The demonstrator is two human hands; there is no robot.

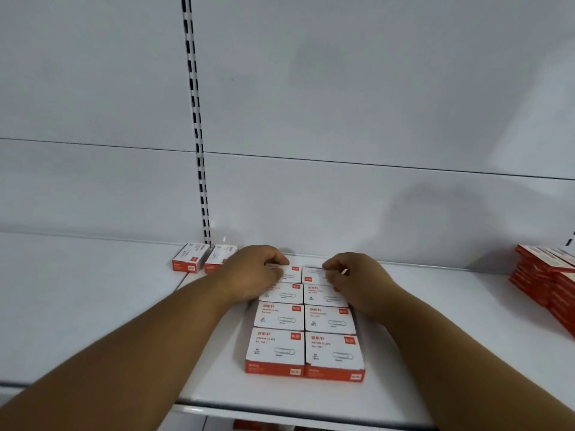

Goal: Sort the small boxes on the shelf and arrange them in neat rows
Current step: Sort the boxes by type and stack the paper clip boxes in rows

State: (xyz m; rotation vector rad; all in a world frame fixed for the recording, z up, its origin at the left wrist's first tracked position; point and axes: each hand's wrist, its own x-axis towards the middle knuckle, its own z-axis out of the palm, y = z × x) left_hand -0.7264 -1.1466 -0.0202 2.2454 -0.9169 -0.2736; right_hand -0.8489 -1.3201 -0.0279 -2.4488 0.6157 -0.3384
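Head view: left hand (253, 275) and right hand (354, 279) each grip a rear box; uneven pushing could skew the rows (305, 331).

white shelf (93, 306) | paper-clip boxes (305, 331) in two columns | two loose boxes (203, 258) | red stack (547, 284)

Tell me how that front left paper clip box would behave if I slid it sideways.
The front left box looks like stiff cardboard lying flat, so it probably slides without tipping. It touches the box beside it, so pushing rightward would likely shove both.
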